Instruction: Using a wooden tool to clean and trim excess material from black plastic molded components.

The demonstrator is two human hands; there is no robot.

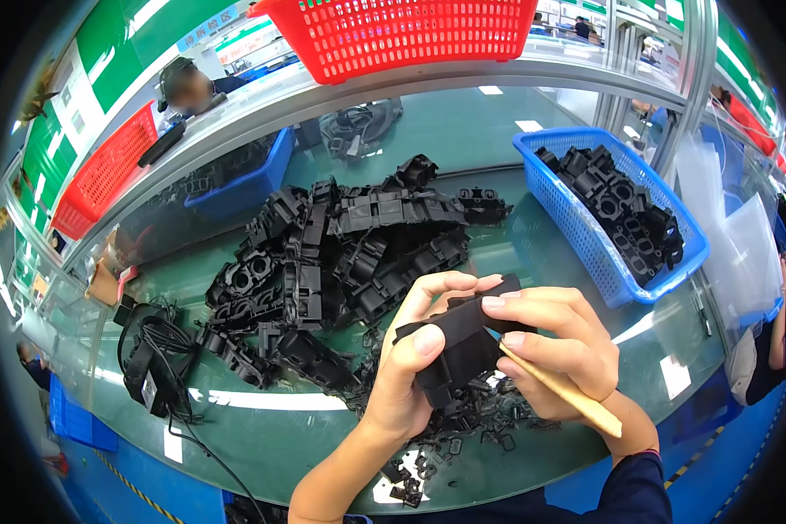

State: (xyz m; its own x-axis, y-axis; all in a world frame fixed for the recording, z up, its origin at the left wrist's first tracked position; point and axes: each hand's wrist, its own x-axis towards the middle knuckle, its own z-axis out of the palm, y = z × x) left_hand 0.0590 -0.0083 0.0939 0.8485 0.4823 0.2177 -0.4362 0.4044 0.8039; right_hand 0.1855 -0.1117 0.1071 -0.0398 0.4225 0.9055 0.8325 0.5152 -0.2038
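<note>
Both hands, left (406, 375) and right (555, 345), close on a black moulded plastic part (458, 345), the right also pinching a thin wooden stick (559, 389) that could slip and gouge it.

black plastic part (458, 345), blue basket (585, 231), red basket (393, 35)

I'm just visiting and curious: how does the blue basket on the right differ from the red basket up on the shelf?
The blue basket sits on the green table, while the red basket rests on the raised shelf above it. The blue basket plainly holds black plastic parts; what the red basket holds cannot be seen from below. Both are plastic mesh baskets with perforated walls.
</note>
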